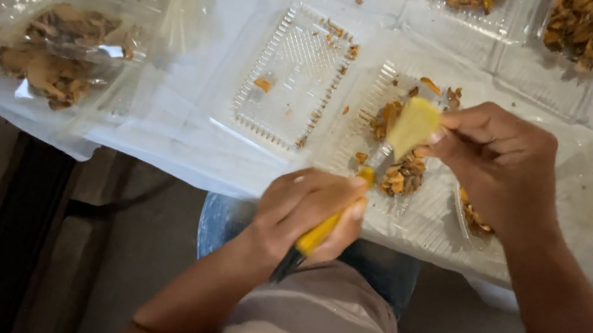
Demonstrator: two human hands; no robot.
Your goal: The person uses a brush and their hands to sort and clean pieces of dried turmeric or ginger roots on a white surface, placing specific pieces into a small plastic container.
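Note:
My left hand (pixel 308 211) grips a knife by its yellow handle (pixel 325 229), and the short blade points up toward a pale yellow slice (pixel 414 124). My right hand (pixel 501 162) pinches that slice by its right edge and holds it above a clear plastic tray (pixel 423 209). The blade tip meets the slice's lower edge. Brown-orange peelings (pixel 403 176) lie in a small heap in the tray just under the slice. A few more peelings (pixel 473 216) show beneath my right hand.
An open clear tray (pixel 286 79) with a few scraps lies to the left. Clear bags of brown dried pieces (pixel 54 56) sit at the far left. More filled trays (pixel 579 29) line the back. My knees are under the table's front edge.

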